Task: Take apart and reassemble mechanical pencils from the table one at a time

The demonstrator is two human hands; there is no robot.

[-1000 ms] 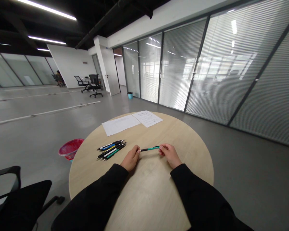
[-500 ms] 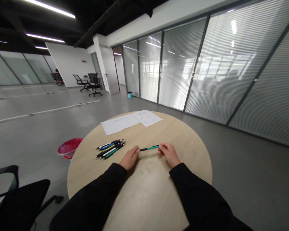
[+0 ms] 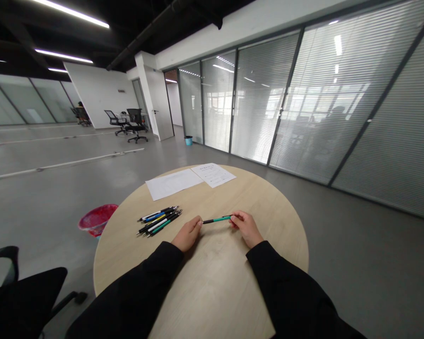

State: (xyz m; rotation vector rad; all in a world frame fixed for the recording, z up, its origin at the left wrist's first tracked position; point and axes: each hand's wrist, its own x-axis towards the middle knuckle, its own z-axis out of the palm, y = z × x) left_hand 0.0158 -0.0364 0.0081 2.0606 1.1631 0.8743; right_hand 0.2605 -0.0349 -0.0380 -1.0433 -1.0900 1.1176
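A green and black pen (image 3: 216,220) is held nearly level between my two hands, just over the round wooden table (image 3: 212,292). My left hand (image 3: 188,233) pinches its black tip end. At the green end with the clip, the fingers of my right hand (image 3: 246,228) are closed on the pen. To the left of my left hand lies a pile of several pens (image 3: 159,221) in black, white, blue, yellow and green, all pointing roughly the same way.
Two printed paper sheets, a left one (image 3: 173,184) and a right one (image 3: 214,175), lie at the table's far side. A red-lined bin (image 3: 98,219) stands on the floor at left, near a black chair (image 3: 28,296).
The view has shifted slightly, so everything sits a little differently in the picture. Both hands keep their hold on the green pen, with hardly any movement.
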